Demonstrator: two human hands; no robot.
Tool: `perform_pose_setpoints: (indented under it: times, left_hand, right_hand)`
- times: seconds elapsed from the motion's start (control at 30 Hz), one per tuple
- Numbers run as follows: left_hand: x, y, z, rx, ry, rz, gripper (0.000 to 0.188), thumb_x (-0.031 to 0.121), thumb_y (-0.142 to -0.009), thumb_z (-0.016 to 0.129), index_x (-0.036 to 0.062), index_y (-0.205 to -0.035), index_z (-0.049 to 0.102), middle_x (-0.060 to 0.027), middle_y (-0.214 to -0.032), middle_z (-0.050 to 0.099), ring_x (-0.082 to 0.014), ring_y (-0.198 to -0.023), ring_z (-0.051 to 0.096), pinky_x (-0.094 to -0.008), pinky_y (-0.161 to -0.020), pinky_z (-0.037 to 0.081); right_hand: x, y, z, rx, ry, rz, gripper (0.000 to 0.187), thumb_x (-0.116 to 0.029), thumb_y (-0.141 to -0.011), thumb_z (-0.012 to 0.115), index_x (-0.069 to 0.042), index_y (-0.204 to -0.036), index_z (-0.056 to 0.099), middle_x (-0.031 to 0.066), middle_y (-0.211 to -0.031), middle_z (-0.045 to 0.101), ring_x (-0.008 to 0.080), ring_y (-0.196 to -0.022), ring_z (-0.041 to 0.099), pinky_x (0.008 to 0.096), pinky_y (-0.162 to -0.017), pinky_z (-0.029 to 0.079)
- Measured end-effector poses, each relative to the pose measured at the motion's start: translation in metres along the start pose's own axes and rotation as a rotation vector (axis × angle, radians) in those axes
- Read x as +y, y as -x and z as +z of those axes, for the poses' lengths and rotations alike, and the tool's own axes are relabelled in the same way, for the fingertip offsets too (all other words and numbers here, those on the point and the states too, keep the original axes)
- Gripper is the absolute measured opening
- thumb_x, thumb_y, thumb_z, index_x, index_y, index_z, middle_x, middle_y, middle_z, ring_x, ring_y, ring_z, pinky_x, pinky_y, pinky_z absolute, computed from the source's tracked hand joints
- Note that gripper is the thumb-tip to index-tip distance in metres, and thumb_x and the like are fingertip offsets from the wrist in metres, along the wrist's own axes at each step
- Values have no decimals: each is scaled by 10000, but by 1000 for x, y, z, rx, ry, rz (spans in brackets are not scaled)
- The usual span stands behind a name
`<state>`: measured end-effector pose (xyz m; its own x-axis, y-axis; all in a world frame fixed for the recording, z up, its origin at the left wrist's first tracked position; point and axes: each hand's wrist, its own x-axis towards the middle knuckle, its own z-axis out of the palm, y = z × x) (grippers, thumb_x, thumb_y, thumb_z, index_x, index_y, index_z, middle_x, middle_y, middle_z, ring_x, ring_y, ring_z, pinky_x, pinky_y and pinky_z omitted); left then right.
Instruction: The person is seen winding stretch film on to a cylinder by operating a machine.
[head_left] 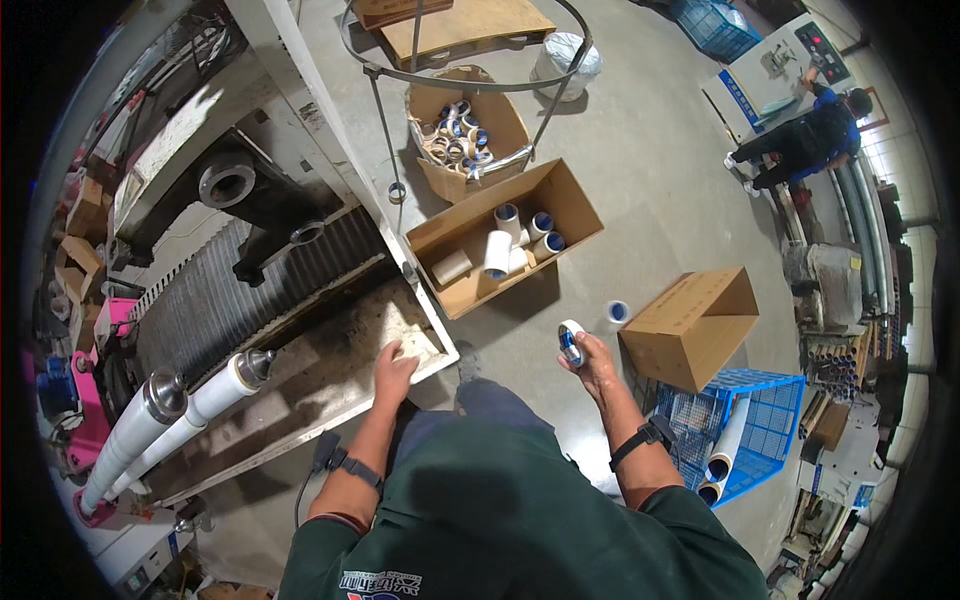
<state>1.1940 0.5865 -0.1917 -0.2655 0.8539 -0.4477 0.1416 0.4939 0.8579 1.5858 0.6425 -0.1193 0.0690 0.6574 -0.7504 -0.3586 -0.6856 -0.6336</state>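
Note:
A narrow white roll with a blue-lined core (571,343) is gripped in my right hand (596,366), held up in front of my body. My left hand (393,374) is over the pale metal trough (440,352) of the machine, near its corner. Its fingers are loosely apart, and I see nothing in them. Another short roll with a blue core (617,311) stands on the floor just beyond my right hand. Ahead, a long open carton (570,200) holds several white rolls (497,254), some upright and some lying down.
A carton of loose ring-shaped rolls (500,172) stands farther off, below a metal hoop frame (470,86). At right are an open carton (690,325) and a blue crate (780,420) with long rolls. White rollers (180,430) lie along the left machine. Another person (810,140) works far right.

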Motion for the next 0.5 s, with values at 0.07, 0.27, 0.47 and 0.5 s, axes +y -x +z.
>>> perform_pose_setpoints:
  times: [0.07,0.27,0.47,0.5]
  left_hand:
    - [-40,23,-29,85,-195,-79,531,149,-759,725,-31,-1210,511,-181,-1089,605,-231,-1028,585,-319,-854,473]
    - [-85,92,-77,159,32,-347,422,52,-835,620,-31,-1225,484,-96,-873,601,-138,-663,550,-279,-568,451]
    - [-72,97,-61,94,59,-397,441,59,-830,628,-41,-1231,475,-95,-881,616,-142,-693,569,-283,-605,466]
    - [-71,93,-59,37,60,-391,442,69,-818,642,-47,-1217,492,-88,-891,631,-137,-715,579,-277,-636,475]
  right_hand:
    - [0,-3,-1,20,-4,25,413,-316,-862,633,-63,-1175,539,44,-1062,548,177,-908,550,430,-802,535]
    - [-112,-66,74,-61,45,-165,403,-415,-904,571,-95,-1148,547,61,-1053,583,195,-868,573,395,-744,528]
    - [-227,-79,159,-123,-223,-589,618,-296,-894,616,-18,-1355,311,148,-1234,448,320,-1117,525,454,-816,524]
    - [-223,-77,161,-231,-234,-664,636,-271,-890,619,-21,-1375,292,147,-1248,457,326,-1125,525,461,-819,527]
